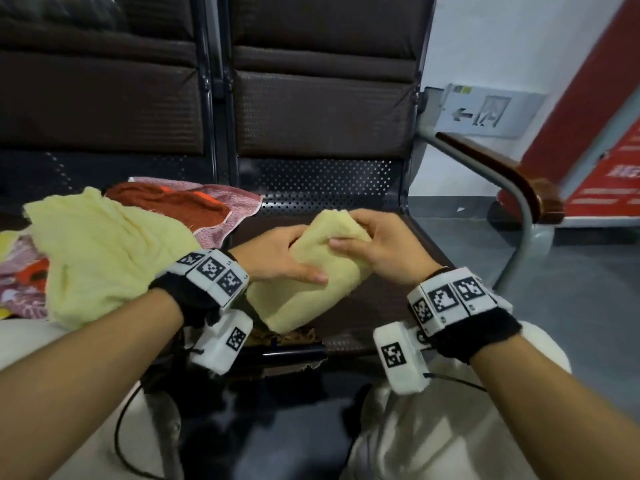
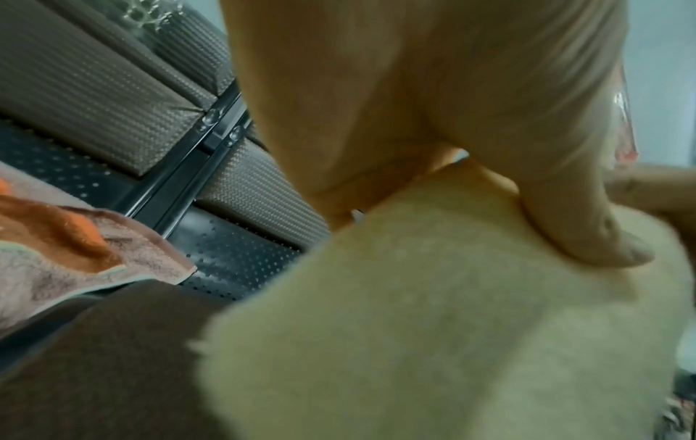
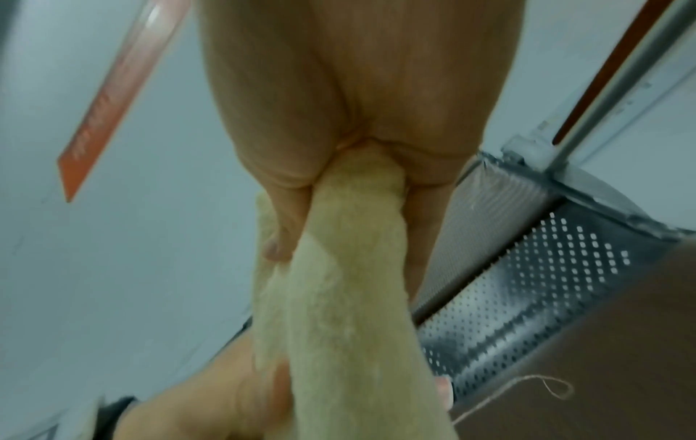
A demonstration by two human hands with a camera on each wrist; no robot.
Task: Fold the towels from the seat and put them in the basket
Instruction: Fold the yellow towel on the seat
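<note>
Both hands are on a folded pale yellow towel (image 1: 311, 278), which lies on the dark brown seat (image 1: 391, 296) of a metal waiting-room bench, its near end close to the seat's front edge. The left hand (image 1: 280, 258) rests on the towel's left side with the thumb stretched along the top and the fingers tucked in against the cloth; from the left wrist view the thumb (image 2: 587, 226) presses down on the fabric, so this grip is closed on the towel. The right hand (image 1: 374, 244) takes the far end, its grip closed too: the right wrist view shows the cloth (image 3: 339, 297) bunched and squeezed between thumb and curled fingers. Just left of them, on the neighbouring seat, a second yellow towel (image 1: 104, 251) lies unfolded and rumpled, spread over a pink patterned towel with orange-red patches (image 1: 194, 202). The perforated steel backrest (image 1: 325, 178) rises behind, with padded brown cushions above it. To the right, a grey armrest with a brown wooden top (image 1: 498, 168) curves down beside a red sign (image 1: 609, 140) leaning by the wall. I see no basket from here.
</note>
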